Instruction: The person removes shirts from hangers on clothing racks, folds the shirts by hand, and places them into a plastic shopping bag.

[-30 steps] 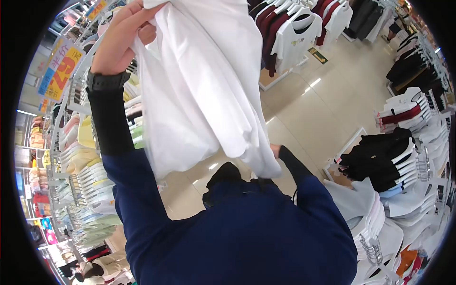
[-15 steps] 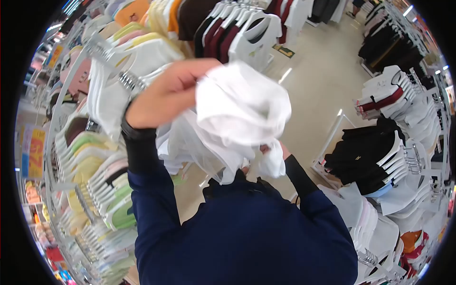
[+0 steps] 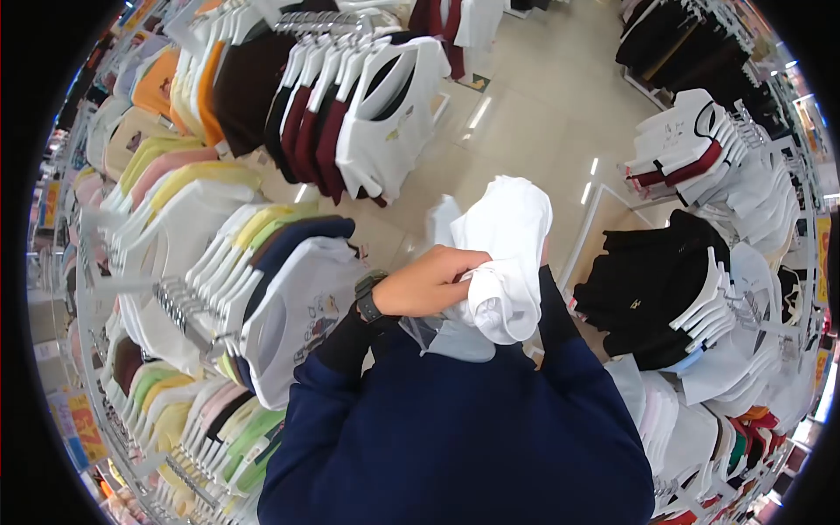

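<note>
A bunched, folded white garment is held up in front of my chest; its exact kind does not show. My left hand grips its near lower part, thumb and fingers closed on the cloth beside a rolled opening. Only a sliver of my right hand shows at the garment's right edge, touching or just behind it; its fingers are hidden. Below the garment hangs a sheet of clear plastic, perhaps a bag. A dark watch is on my left wrist.
Close on my left, a rack holds white, yellow and navy tops on hangers. Maroon-and-white tops hang farther ahead. To my right are black tops and white tops on racks. Pale tiled floor runs between them.
My left hand has come down and towards the middle with the white garment, which is now more compactly bunched. The view has shifted, showing more of the left rack.
</note>
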A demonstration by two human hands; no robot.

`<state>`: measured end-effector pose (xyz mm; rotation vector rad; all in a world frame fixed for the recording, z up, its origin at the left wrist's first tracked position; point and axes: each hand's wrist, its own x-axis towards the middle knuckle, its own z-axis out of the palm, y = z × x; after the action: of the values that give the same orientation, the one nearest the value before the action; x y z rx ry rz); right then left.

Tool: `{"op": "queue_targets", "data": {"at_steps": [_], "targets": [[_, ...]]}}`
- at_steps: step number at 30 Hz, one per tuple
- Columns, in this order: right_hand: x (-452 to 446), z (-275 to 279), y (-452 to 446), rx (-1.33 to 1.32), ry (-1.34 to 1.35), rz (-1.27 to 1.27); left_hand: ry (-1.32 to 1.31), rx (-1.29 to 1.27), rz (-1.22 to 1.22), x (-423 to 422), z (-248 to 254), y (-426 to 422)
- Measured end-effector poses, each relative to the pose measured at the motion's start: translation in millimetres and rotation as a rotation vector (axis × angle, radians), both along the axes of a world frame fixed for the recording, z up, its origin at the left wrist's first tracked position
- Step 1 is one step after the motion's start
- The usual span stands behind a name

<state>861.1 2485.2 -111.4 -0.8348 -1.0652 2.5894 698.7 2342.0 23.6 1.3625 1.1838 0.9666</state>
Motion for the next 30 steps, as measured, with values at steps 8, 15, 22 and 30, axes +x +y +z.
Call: {"op": "queue_targets", "data": {"at_steps": [8, 15, 22, 30], "targets": [[-10, 7, 153, -0.064, 0.076, -0.064, 0.181, -0.085, 0.375, -25, -46, 192], [-26, 17, 274, 0.102, -0.023, 0.144, 0.556, 0.124, 0.478, -36, -96, 347], [-29, -97, 460, 0.104, 0.262, 0.213, 0.633, 0.164, 0.322, -97, -36, 400], [-35, -36, 509, 0.046, 0.095, 0.01, 1.072, 0.237, 0.629, -139, -82, 502]]}}
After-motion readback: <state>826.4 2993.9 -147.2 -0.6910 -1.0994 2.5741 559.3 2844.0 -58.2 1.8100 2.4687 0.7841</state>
